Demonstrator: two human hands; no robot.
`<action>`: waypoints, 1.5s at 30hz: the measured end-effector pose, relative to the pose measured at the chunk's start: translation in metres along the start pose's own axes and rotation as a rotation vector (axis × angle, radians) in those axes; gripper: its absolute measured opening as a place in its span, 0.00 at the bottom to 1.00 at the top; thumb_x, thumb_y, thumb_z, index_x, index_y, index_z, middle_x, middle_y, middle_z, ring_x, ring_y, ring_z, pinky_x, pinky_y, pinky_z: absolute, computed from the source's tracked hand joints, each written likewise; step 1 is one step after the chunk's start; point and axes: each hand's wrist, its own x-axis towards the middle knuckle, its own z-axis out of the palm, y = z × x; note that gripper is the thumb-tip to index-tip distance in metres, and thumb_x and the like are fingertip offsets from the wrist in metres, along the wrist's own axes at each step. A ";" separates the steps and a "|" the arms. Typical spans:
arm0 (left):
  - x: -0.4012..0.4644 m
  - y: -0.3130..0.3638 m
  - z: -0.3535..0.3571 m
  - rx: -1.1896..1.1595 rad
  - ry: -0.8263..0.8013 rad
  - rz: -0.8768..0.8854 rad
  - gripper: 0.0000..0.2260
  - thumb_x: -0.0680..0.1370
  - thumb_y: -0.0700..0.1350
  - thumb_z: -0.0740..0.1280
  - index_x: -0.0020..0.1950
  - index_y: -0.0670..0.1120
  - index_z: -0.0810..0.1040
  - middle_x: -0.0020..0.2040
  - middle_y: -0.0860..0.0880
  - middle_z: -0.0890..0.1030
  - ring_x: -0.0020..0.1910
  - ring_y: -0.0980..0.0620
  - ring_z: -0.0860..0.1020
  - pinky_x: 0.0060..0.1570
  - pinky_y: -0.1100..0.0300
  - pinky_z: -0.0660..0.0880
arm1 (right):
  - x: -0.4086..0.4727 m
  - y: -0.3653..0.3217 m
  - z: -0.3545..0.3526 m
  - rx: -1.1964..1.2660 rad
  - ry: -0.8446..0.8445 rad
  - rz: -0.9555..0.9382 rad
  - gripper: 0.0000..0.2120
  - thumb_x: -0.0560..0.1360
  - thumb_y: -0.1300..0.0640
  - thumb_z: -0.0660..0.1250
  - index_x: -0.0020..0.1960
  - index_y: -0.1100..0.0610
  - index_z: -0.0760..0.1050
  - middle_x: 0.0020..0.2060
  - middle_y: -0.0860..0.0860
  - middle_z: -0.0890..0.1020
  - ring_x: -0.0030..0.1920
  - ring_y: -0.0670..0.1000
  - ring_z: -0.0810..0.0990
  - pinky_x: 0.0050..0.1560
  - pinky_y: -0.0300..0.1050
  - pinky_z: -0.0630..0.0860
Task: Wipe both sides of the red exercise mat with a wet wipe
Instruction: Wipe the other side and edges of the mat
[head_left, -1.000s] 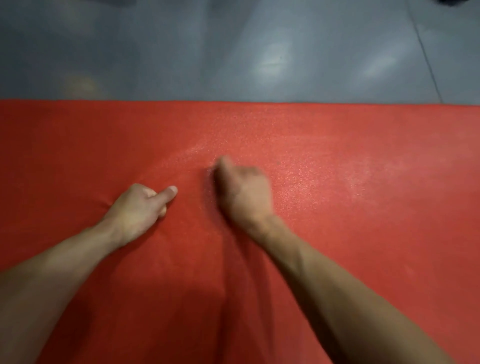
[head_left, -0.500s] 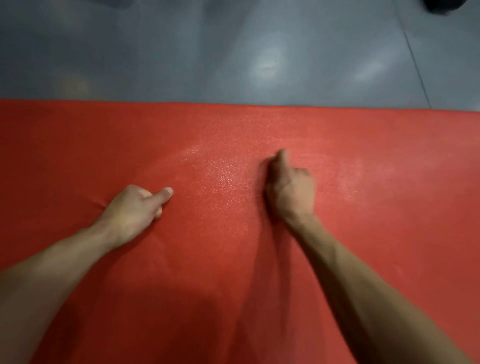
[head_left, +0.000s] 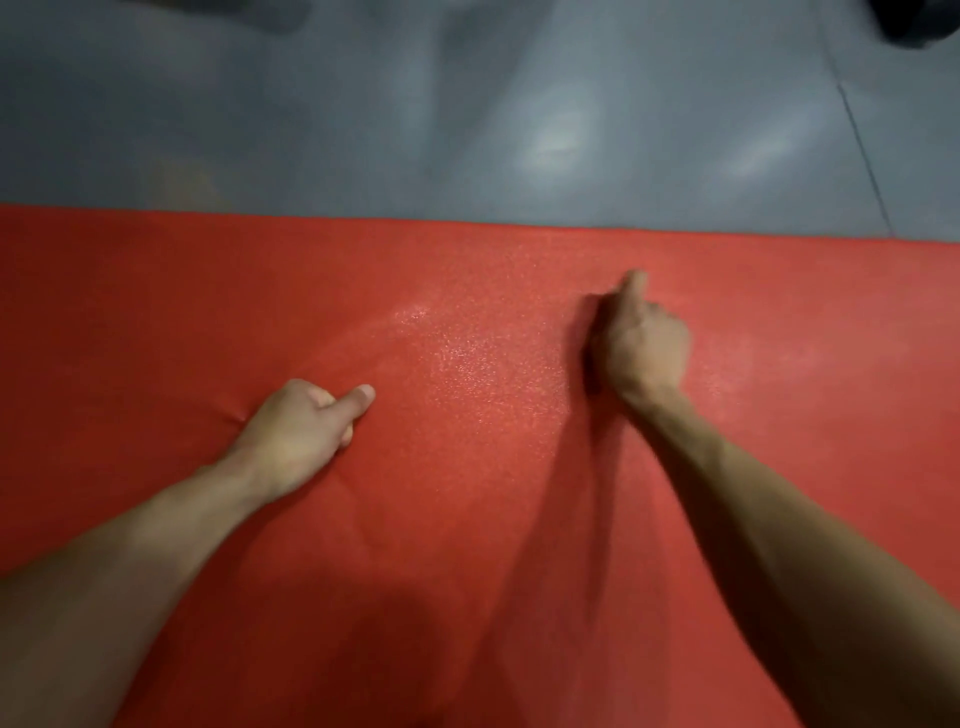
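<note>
The red exercise mat lies flat on the floor and fills the lower two thirds of the head view. My left hand rests on it as a fist, knuckles down and thumb stuck out to the right, and the mat dimples beside it. My right hand is pressed on the mat further right and nearer the far edge, fingers curled under and thumb pointing away from me. The wet wipe is hidden under that hand. A wet, glittering patch spreads over the mat between my hands.
Grey glossy floor runs beyond the mat's straight far edge, with a seam line at the right. A dark object sits at the top right corner. My shadow falls on the near part of the mat.
My right hand has slid to the right across the mat and a little further from me, leaving a wider wet sheen behind it. My left hand has stayed in place.
</note>
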 end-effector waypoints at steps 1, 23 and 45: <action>0.000 0.000 -0.001 -0.004 0.001 -0.003 0.28 0.81 0.58 0.66 0.25 0.44 0.71 0.19 0.49 0.67 0.16 0.53 0.63 0.28 0.59 0.62 | -0.003 -0.035 0.005 0.022 -0.015 -0.089 0.16 0.83 0.57 0.53 0.69 0.61 0.63 0.45 0.59 0.85 0.43 0.64 0.83 0.38 0.50 0.66; 0.001 0.002 -0.002 0.019 -0.010 -0.010 0.31 0.82 0.58 0.65 0.21 0.44 0.71 0.18 0.52 0.68 0.16 0.55 0.64 0.26 0.57 0.60 | 0.007 -0.212 0.008 0.013 -0.092 -0.490 0.23 0.82 0.59 0.53 0.77 0.57 0.58 0.52 0.54 0.85 0.52 0.58 0.84 0.47 0.48 0.71; 0.004 -0.002 -0.004 0.014 -0.067 0.019 0.31 0.82 0.59 0.64 0.20 0.49 0.73 0.18 0.52 0.65 0.17 0.55 0.62 0.27 0.59 0.60 | 0.103 -0.073 -0.011 0.011 -0.156 -0.128 0.12 0.82 0.58 0.57 0.63 0.59 0.72 0.58 0.63 0.81 0.58 0.65 0.80 0.54 0.54 0.76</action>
